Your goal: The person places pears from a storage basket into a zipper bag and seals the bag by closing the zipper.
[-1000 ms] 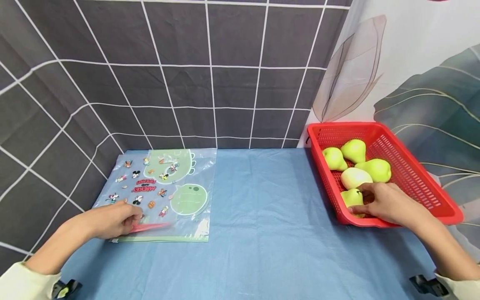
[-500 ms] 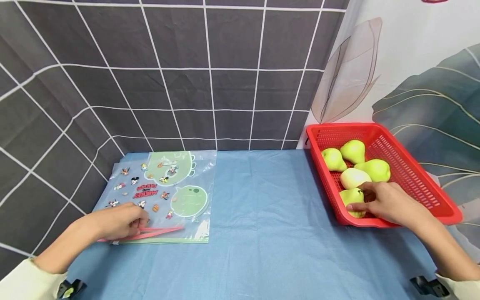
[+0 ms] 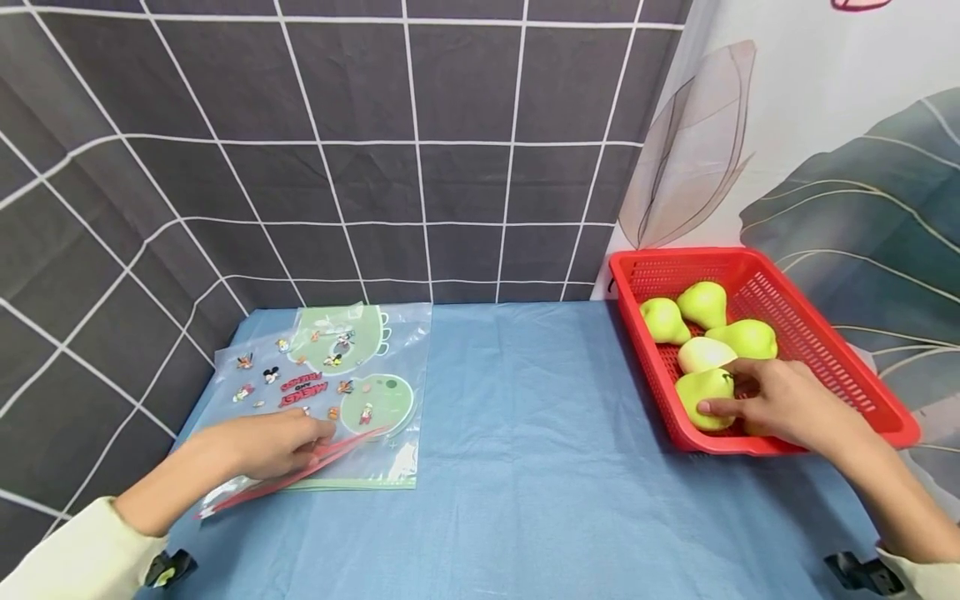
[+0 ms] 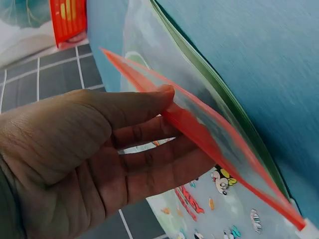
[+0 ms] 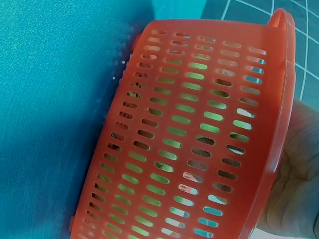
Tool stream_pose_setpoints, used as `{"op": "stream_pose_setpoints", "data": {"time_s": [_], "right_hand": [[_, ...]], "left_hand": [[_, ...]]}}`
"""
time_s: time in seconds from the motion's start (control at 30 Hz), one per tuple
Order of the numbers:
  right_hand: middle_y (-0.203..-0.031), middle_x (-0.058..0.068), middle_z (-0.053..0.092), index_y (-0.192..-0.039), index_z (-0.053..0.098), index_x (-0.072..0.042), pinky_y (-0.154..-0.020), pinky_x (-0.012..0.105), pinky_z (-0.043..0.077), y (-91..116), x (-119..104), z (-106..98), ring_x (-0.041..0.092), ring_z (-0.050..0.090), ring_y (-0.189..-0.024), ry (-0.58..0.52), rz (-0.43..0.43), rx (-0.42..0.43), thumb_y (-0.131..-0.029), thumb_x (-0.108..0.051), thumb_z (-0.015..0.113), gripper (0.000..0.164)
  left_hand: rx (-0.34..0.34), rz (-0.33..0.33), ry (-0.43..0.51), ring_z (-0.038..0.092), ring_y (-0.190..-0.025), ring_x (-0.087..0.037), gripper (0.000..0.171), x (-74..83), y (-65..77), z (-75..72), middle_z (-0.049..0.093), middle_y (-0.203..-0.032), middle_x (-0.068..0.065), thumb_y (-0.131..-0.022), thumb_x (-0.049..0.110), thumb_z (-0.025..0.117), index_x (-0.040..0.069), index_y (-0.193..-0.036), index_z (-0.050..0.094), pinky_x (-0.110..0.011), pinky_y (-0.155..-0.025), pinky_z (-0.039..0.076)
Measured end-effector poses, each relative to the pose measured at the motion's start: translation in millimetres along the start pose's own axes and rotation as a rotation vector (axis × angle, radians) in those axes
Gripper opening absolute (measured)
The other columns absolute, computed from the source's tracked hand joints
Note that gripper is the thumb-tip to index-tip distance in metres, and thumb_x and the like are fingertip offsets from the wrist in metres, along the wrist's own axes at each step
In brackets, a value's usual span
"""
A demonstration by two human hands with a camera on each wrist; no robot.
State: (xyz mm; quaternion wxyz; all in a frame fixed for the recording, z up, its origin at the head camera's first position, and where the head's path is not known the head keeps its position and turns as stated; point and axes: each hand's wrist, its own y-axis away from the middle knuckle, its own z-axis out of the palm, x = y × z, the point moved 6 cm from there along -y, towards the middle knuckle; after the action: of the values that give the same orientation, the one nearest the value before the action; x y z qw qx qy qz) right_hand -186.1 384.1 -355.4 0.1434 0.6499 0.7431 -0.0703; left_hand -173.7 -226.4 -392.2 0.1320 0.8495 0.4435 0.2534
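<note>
My left hand (image 3: 270, 442) pinches the red zip edge of a clear zip bag (image 3: 258, 396) printed with small cartoon figures. In the left wrist view, the thumb presses the red edge (image 4: 192, 132) from one side while fingers lie behind it, and the bag's mouth gapes slightly. Beneath it lies another clear bag with green animal prints (image 3: 378, 404) and a green zip edge. On the right, my right hand (image 3: 795, 404) grips the nearest green pear (image 3: 701, 400) inside a red basket (image 3: 840, 371). In the right wrist view the basket wall (image 5: 199, 144) hides most of that hand.
Several other pears, including a green one (image 3: 746, 337) and a paler one (image 3: 701, 354), lie in the basket. Blue cloth (image 3: 517, 450) covers the table between bags and basket. A dark grid curtain (image 3: 465, 175) hangs behind.
My left hand has moved right, pulling the red zip edge up and askew from the bag beneath. My right hand has shifted the pear slightly, and another pear shows below the hand.
</note>
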Motion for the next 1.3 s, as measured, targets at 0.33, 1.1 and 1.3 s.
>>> {"op": "stream_pose_setpoints", "data": {"time_s": [0.33, 1.1, 1.3], "right_hand": [[-0.094, 0.009, 0.08, -0.128, 0.077, 0.009, -0.065, 0.029, 0.053, 1.5, 0.6, -5.3, 0.022, 0.064, -0.082, 0.029, -0.016, 0.034, -0.082, -0.047, 0.099, 0.076], [-0.097, 0.016, 0.082, -0.127, 0.077, 0.011, -0.067, 0.031, 0.057, 5.3, 3.2, -11.3, 0.023, 0.067, -0.083, 0.027, -0.017, 0.055, -0.081, -0.046, 0.1, 0.077], [-0.096, 0.015, 0.081, -0.129, 0.077, 0.012, -0.064, 0.027, 0.054, 6.0, 2.0, -13.9, 0.024, 0.065, -0.083, 0.024, -0.011, 0.062, -0.082, -0.045, 0.1, 0.077]], "left_hand": [[0.113, 0.118, 0.073, 0.046, -0.065, -0.003, 0.027, 33.5, -27.9, -1.6, 0.048, -0.068, 0.011, -0.104, 0.008, 0.076, 0.02, -0.085, 0.063, -0.018, -0.057, 0.039], [0.24, -0.096, 0.403, 0.067, -0.04, -0.011, 0.03, 84.8, -83.4, -0.6, 0.067, -0.05, -0.002, -0.097, -0.002, 0.079, 0.008, -0.071, 0.069, -0.028, -0.044, 0.063], [0.277, -0.133, 0.428, 0.067, -0.041, -0.012, 0.029, 101.1, -97.3, -4.2, 0.067, -0.052, -0.003, -0.101, -0.002, 0.074, 0.007, -0.074, 0.071, -0.029, -0.044, 0.063]]}}
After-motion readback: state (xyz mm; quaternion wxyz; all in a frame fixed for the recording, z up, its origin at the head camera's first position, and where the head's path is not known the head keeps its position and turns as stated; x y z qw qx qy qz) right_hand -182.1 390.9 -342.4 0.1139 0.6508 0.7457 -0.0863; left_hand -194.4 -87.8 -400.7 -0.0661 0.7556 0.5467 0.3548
